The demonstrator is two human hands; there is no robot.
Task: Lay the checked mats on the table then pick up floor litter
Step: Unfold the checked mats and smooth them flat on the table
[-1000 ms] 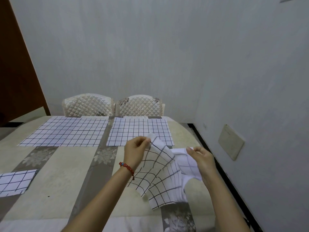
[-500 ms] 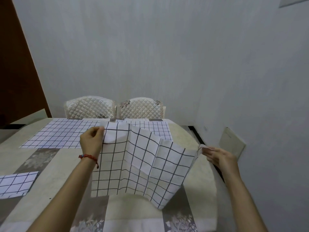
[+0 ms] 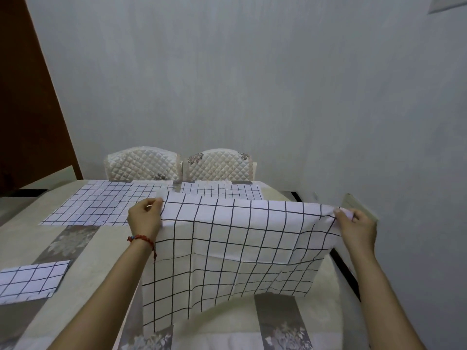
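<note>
A white checked mat (image 3: 235,248) with black grid lines hangs spread above the near right part of the table (image 3: 83,294). My left hand (image 3: 145,218) pinches its upper left corner and my right hand (image 3: 357,227) pinches its upper right corner. Its lower edge sags toward the tabletop. Two more checked mats lie flat at the far side: one at the left (image 3: 101,205), one at the right (image 3: 227,192), partly hidden behind the held mat. Another checked mat (image 3: 30,281) lies at the near left edge.
Two quilted cream chairs (image 3: 144,166) (image 3: 219,164) stand behind the table against the grey wall. A wall runs close along the right side, with a dark skirting strip (image 3: 346,274) below. A brown door (image 3: 30,109) is at the left.
Both hands moved apart and lifted, unfolding the mat from a crumpled bundle into a wide stretched sheet held by its top corners.
</note>
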